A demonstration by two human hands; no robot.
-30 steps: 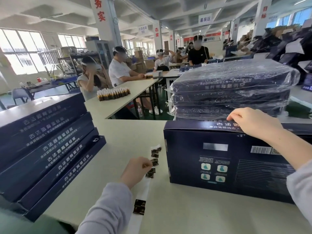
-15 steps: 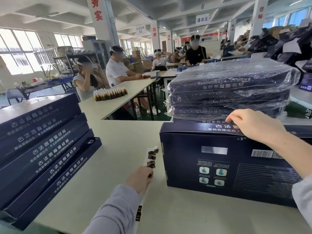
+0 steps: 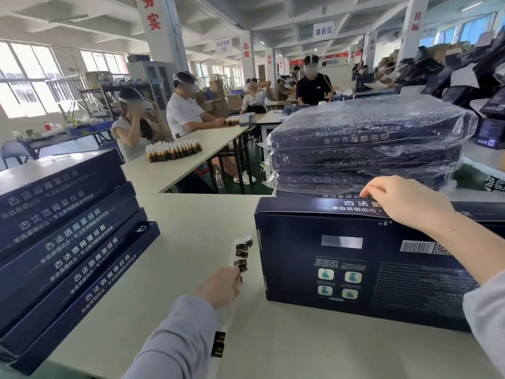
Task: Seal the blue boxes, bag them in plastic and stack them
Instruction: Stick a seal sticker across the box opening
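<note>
1. Several stacked boxes [image 3: 62,242] lie stepped along the left edge of the desk [image 3: 191,220], the lowest jutting furthest inward.
2. Bare desk top lies open between them and the sticker strip [image 3: 241,253], which runs from the near edge toward the middle.
3. The left hand [image 3: 221,285] pinches a sticker on that strip, fingertips together.
4. The standing box [image 3: 355,263] rests on its long edge just right of the strip.
5. The right hand [image 3: 404,203] curls over its top edge, gripping it.
6. The bagged stack [image 3: 366,149] sits just behind, toward the far right corner.
</note>
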